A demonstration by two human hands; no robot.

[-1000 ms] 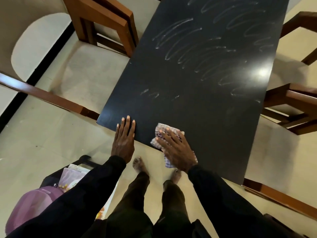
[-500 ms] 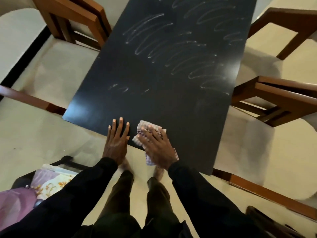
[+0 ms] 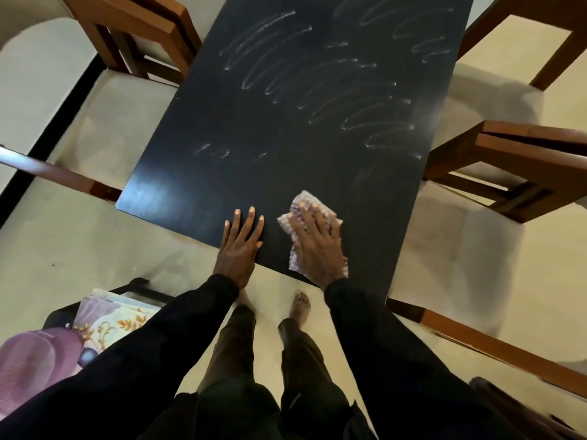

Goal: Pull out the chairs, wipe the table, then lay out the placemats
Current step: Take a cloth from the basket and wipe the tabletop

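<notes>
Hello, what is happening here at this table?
A person is wiping the black table. The right hand presses a checked cloth flat near the close edge, while the left hand rests open beside it. Streaky wipe marks cover the far part. Wooden chairs stand pulled out, and no placemats are laid yet.

Off-task stuff in your view: beige floor (image 3: 79,249) all round, glossy, with soft dark shadows on the right side. A black stripe (image 3: 60,103) ran diagonally across it at upper left, with a paler arch-shaped patch (image 3: 35,74) beyond. At lower left you had a rounded purple object (image 3: 31,369), blurred, so you couldn't tell what it was. Just beside it stood a black frame (image 3: 139,285), low on the floor, mostly hidden. A dark brown shape (image 3: 508,404) sat at the bottom right edge, too smeared to identify.
</notes>
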